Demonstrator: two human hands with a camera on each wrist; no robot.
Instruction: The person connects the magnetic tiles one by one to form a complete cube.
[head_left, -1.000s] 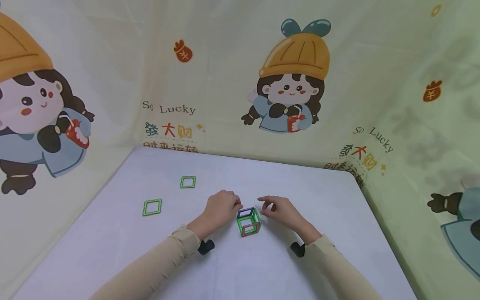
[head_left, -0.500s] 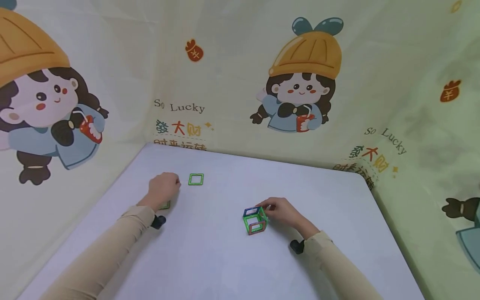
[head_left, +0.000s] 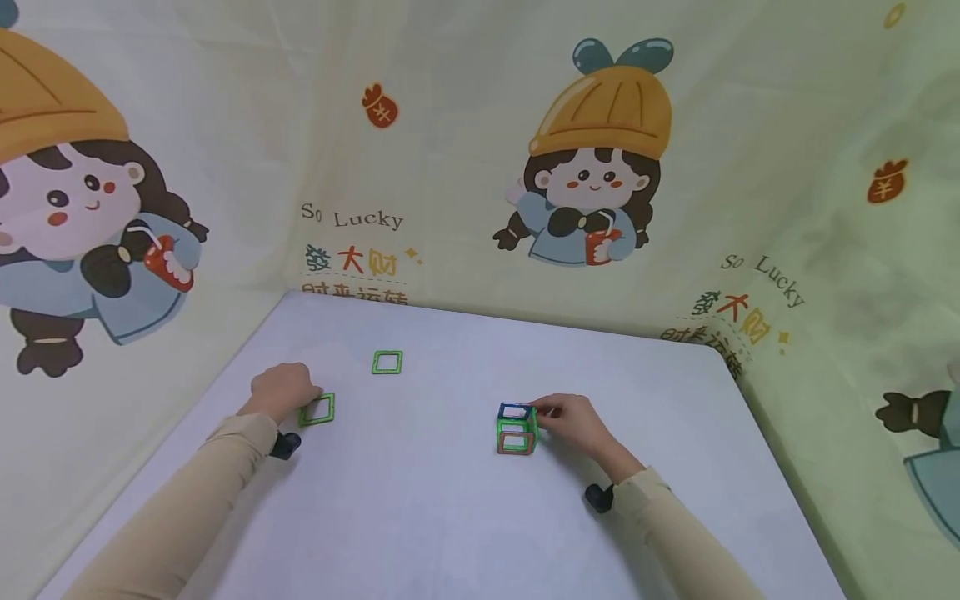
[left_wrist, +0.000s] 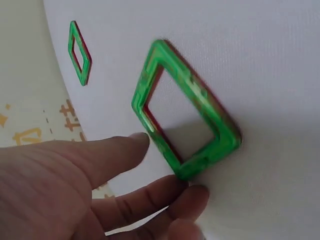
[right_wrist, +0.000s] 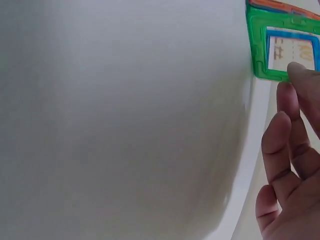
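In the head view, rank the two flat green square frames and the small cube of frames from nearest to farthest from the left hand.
1. Near green frame: touching the left hand, at its fingertips.
2. Far green frame: farther back, to its right.
3. Cube of frames: far right, at the right hand.

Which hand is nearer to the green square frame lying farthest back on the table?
Left. The left hand grips another green frame just in front-left of the far green frame; the right hand is off to the right, holding the cube.

Glossy plastic frames on a matt white table

The green square frame is shiny, translucent plastic; the frame cube looks alike. The table shows fine woven texture; the printed backdrop is creased cloth.
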